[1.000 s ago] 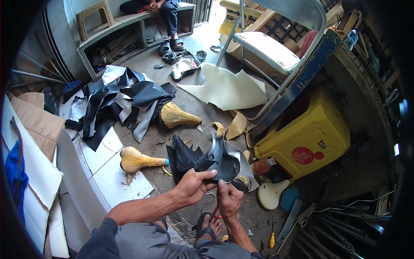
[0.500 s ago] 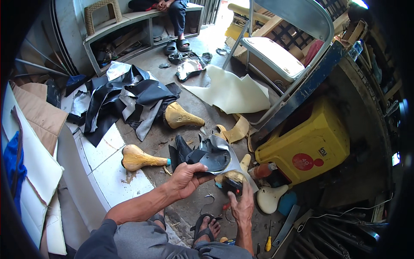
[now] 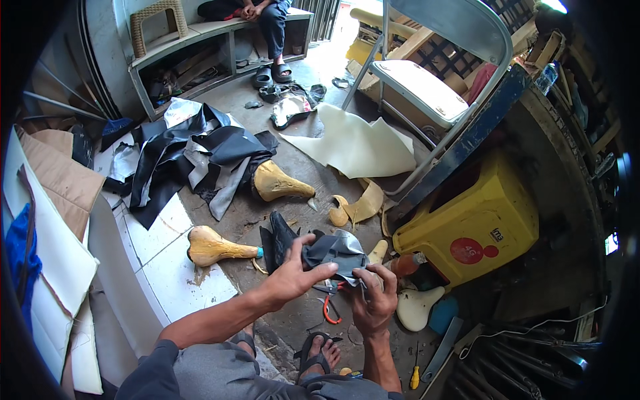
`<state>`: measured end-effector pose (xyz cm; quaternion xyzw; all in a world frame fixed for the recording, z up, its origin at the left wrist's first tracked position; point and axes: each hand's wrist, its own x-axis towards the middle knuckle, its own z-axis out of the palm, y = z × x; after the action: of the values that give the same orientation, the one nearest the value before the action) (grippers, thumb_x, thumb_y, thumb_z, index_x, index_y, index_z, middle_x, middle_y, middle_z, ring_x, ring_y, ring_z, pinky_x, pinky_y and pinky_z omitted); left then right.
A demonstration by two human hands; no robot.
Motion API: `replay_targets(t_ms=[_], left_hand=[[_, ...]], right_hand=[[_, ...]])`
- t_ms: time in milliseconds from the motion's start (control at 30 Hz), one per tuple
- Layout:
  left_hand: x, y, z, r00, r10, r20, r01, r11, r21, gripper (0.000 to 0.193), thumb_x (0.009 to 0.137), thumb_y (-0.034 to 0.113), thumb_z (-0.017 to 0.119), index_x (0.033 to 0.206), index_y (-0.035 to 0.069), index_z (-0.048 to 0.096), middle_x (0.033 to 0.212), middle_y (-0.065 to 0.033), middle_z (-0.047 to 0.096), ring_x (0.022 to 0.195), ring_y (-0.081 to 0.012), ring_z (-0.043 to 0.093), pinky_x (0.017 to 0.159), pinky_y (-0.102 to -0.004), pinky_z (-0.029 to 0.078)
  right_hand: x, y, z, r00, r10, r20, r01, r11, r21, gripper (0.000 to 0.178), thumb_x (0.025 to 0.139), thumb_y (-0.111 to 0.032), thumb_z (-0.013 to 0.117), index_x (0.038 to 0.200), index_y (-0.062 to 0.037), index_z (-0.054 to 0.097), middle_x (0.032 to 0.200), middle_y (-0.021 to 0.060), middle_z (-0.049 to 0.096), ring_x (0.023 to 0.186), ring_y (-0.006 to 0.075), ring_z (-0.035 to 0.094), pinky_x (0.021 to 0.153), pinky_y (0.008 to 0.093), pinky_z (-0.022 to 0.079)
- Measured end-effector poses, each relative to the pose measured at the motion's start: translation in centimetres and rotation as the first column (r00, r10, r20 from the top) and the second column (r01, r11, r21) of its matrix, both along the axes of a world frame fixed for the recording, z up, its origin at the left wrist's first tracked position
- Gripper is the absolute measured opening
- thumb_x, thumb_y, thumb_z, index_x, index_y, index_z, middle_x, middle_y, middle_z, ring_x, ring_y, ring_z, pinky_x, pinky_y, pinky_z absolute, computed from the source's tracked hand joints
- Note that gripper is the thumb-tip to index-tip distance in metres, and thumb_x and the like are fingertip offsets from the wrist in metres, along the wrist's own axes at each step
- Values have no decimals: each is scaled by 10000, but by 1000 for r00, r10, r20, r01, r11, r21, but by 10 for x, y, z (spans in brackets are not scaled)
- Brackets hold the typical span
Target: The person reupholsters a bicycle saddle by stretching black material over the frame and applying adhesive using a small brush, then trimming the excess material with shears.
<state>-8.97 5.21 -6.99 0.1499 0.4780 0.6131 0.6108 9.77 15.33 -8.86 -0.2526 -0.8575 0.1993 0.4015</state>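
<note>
A piece of black and grey vinyl (image 3: 343, 252) is up in front of me, folded, its grey underside partly showing. My right hand (image 3: 375, 297) pinches its near right edge between thumb and fingers. At its left side my left hand (image 3: 288, 277) has thumb and fingers spread; whether they touch the vinyl, I cannot tell. Below the vinyl, a red-orange-handled cutting tool (image 3: 328, 311) lies on the floor, its head partly covered. A black saddle-shaped piece (image 3: 283, 232) lies just beyond my left fingers. Left of it rests a yellowish foam bicycle saddle (image 3: 217, 245).
Another foam saddle (image 3: 279, 181) lies beside heaped black vinyl scraps (image 3: 200, 150). Farther off are a cream sheet (image 3: 360, 143) and a folding chair (image 3: 423, 87). A yellow plastic stool (image 3: 470, 227), a pale saddle (image 3: 419, 308) and a screwdriver (image 3: 415, 375) are at right. Someone sits on the far bench (image 3: 220, 23).
My left hand has let go of the vinyl and spread its fingers. My right hand has moved up to the vinyl's edge. The cutting tool now shows on the floor below.
</note>
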Motion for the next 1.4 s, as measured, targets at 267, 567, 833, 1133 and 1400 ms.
replay_targets(t_ms=[267, 567, 833, 1133, 1400], left_hand=[[-15, -5, 3, 552, 83, -830, 262, 927, 267, 356, 863, 225, 834, 1139, 37, 712, 983, -113, 698, 882, -215, 686, 802, -335, 532], [-8, -5, 2, 596, -6, -803, 210, 966, 149, 296, 898, 259, 791, 1067, 28, 717, 918, -133, 702, 841, -213, 692, 768, -333, 535], [6, -6, -4, 492, 162, -855, 72, 972, 226, 285, 874, 196, 764, 1108, 42, 710, 909, -147, 688, 846, -247, 689, 786, -343, 536], [3, -12, -18, 742, 110, -661, 64, 970, 233, 284, 877, 136, 774, 1137, 54, 692, 1007, -54, 654, 970, -170, 630, 907, -293, 487], [3, -12, -1, 893, -181, -412, 207, 978, 19, 299, 950, 254, 762, 1134, 32, 684, 1004, -6, 687, 952, -72, 614, 826, -252, 515]], right_hand=[[-3, -5, 13, 996, 42, -84, -61, 970, -234, 372, 813, -10, 796, 1175, -71, 740, 1077, 115, 663, 1032, 287, 652, 885, 386, 525], [-6, -22, 8, 977, -62, -202, -47, 869, -492, 266, 841, -10, 782, 1101, -69, 786, 1047, 87, 670, 1024, 252, 616, 906, 348, 503], [0, -29, 7, 979, 165, -117, -182, 972, -146, 327, 784, 44, 773, 1078, -98, 784, 1009, 58, 658, 1002, 249, 568, 874, 364, 478], [-2, -35, -1, 979, 193, -70, -200, 974, -106, 377, 776, 3, 812, 1128, -115, 746, 985, 63, 640, 877, 249, 592, 791, 368, 459], [0, -28, -1, 984, -92, -154, 70, 988, -137, 185, 861, -8, 765, 1030, -52, 705, 985, 117, 656, 849, 278, 650, 723, 377, 524]])
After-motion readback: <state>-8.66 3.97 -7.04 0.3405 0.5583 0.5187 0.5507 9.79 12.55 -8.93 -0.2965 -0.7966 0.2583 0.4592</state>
